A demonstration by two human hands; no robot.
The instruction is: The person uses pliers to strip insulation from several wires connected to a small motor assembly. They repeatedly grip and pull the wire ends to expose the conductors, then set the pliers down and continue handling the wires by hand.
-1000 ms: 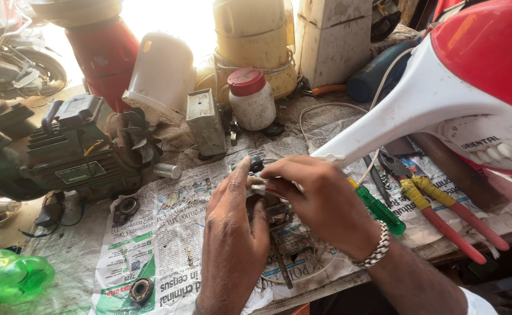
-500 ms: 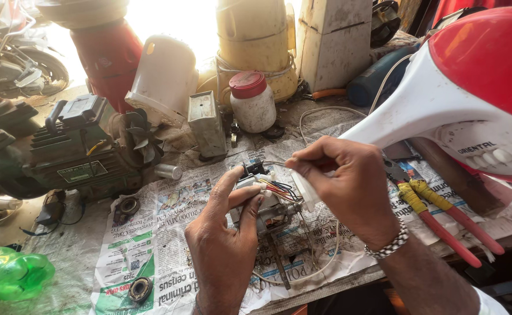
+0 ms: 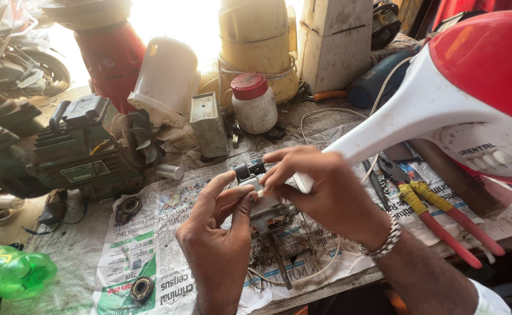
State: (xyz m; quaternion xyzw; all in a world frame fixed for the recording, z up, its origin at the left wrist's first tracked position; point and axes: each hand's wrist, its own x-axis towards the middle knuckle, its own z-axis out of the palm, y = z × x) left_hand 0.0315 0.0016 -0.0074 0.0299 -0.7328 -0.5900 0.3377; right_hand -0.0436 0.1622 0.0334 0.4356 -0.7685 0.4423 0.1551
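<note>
While both hands work at the centre of the desk (image 3: pixel 81 274), the small motor assembly (image 3: pixel 267 211) sits on newspaper (image 3: pixel 168 274), partly dismantled by the look of it, loose wires trailing toward 6 o'clock. Left hand (image 3: pixel 221 233) closed around its near side, thumb and fingers pressing the housing. Right hand (image 3: pixel 320 186) pinched together on a small part at the top; what exactly, cannot tell. Judged mid-job: nothing looks refitted yet. Containers: white jar with red lid (image 3: pixel 253 102) at 12 o'clock, shut, contents hidden; yellow bucket (image 3: pixel 257 41) behind it, inside not visible
</note>
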